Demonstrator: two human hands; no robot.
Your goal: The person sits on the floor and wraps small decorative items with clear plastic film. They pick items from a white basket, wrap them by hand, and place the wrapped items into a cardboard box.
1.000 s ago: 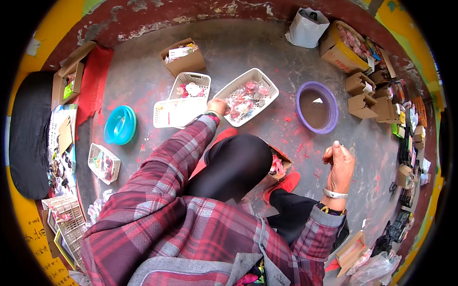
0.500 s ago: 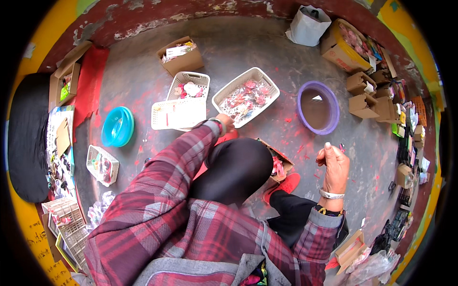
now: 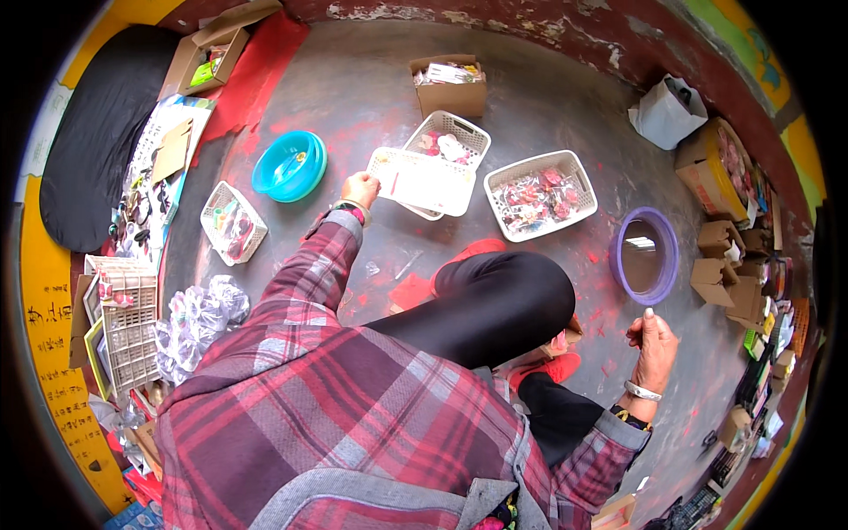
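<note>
While the white tray (image 3: 380, 161), upper centre, is seemingly reached by the left hand (image 3: 360, 189), its grip and the curled right hand's (image 3: 655, 353) cannot be told; precision seems needed next.

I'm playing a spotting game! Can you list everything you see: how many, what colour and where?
White tray: 1, white, ahead
White baskets: at least four, white, ahead and left
Wrapped pieces: many, mostly pink and red, in the rightmost white basket
Teal basins: stacked, count unclear, teal, ahead left
Purple basin: 1, purple, right
Cardboard boxes: several, brown, ahead and both sides
Bag: 1, whitish, far right
Red cloth: 1, red, far left
Smaller things: too many to count, mixed colours, both sides
Left hand: 1, bare, by the tray
Right hand: 1, bare, near the purple basin
</note>
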